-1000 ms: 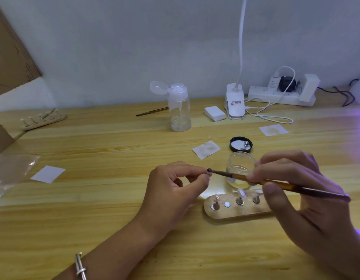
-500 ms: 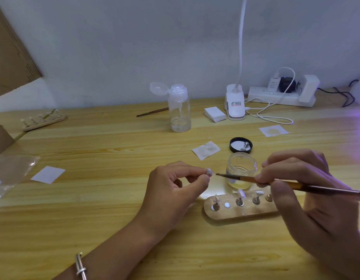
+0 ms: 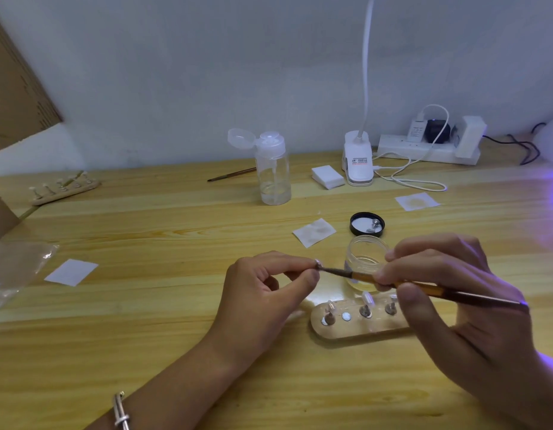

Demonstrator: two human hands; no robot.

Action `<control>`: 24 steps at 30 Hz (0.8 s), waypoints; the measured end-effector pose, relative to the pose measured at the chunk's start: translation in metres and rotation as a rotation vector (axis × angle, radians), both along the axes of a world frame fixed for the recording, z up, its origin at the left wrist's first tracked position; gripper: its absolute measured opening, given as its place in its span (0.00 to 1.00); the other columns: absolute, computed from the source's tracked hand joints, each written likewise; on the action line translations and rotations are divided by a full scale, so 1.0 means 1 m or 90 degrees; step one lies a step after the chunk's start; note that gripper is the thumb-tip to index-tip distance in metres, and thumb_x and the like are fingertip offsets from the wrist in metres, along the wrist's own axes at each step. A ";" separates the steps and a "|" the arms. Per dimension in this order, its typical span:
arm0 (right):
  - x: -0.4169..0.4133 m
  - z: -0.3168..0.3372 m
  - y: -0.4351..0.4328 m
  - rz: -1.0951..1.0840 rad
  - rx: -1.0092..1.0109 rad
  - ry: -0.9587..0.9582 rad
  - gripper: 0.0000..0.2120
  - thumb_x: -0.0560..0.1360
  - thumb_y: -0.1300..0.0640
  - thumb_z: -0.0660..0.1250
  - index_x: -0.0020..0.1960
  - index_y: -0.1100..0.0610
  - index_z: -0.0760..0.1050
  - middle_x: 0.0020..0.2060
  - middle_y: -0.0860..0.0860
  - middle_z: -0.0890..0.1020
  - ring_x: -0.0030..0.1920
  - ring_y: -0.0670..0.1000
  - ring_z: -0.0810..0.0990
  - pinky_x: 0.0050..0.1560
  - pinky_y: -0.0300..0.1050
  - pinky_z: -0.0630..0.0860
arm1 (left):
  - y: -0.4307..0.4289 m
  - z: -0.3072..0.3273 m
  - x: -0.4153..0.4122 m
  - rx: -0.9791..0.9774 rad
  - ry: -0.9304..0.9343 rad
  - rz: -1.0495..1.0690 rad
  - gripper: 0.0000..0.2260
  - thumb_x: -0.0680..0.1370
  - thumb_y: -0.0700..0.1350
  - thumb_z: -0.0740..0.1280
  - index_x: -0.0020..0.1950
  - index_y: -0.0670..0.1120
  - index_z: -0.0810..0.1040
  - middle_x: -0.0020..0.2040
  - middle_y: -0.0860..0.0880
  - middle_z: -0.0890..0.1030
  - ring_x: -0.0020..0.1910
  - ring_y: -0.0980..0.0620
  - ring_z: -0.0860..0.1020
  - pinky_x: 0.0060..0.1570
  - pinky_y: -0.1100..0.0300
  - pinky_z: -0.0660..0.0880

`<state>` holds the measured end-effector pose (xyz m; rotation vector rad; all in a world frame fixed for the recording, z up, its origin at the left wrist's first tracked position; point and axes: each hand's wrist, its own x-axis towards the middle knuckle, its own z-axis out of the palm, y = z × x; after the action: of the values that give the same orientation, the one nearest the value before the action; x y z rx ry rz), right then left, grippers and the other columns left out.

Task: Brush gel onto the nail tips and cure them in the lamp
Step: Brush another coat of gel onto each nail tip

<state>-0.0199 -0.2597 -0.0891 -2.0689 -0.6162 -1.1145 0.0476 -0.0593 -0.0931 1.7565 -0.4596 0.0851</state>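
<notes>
On a pale wooden tabletop [image 3: 145, 352] against a grey wall, a person's left hand [image 3: 263, 293] pinches a small nail tip [image 3: 317, 262] between thumb and forefinger. The right hand [image 3: 449, 293] grips a brush [image 3: 362, 277] like a pen, bristles touching the tip. Toward the front edge lies a wooden holder [image 3: 356, 330] with more tips on pegs, and a glass jar [image 3: 366, 252] stands just behind it.

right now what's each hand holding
Left hand: pinching a small clear nail tip.
Right hand: gripping a thin brown wooden brush, bristles at the tip.
</notes>
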 end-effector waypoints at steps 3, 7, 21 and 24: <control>-0.002 0.000 -0.002 -0.003 0.026 -0.003 0.07 0.80 0.55 0.60 0.47 0.52 0.77 0.42 0.43 0.82 0.51 0.48 0.79 0.53 0.51 0.69 | -0.001 0.000 0.000 0.007 -0.001 0.000 0.05 0.71 0.47 0.73 0.43 0.57 0.87 0.42 0.54 0.86 0.38 0.35 0.78 0.33 0.47 0.69; 0.001 -0.001 -0.001 -0.011 0.027 0.013 0.09 0.83 0.50 0.59 0.53 0.50 0.77 0.49 0.40 0.82 0.55 0.45 0.79 0.55 0.49 0.69 | 0.000 -0.001 0.002 0.002 0.005 0.004 0.07 0.73 0.41 0.75 0.43 0.54 0.87 0.42 0.52 0.86 0.40 0.35 0.78 0.33 0.48 0.69; -0.002 -0.003 -0.002 0.019 0.085 0.026 0.11 0.83 0.49 0.59 0.48 0.51 0.78 0.42 0.47 0.82 0.49 0.52 0.79 0.50 0.51 0.71 | 0.002 -0.006 0.004 0.006 0.002 -0.007 0.05 0.74 0.47 0.75 0.45 0.58 0.87 0.44 0.58 0.86 0.38 0.35 0.79 0.33 0.52 0.71; -0.001 -0.001 -0.001 0.002 0.074 0.026 0.10 0.83 0.49 0.60 0.51 0.51 0.78 0.47 0.41 0.82 0.52 0.48 0.79 0.53 0.51 0.70 | 0.002 -0.007 0.005 -0.005 -0.004 -0.019 0.03 0.73 0.50 0.75 0.45 0.59 0.87 0.43 0.55 0.86 0.36 0.46 0.77 0.33 0.52 0.72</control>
<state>-0.0208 -0.2605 -0.0904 -1.9860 -0.5221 -1.0792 0.0521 -0.0574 -0.1003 1.7407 -0.4898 0.0709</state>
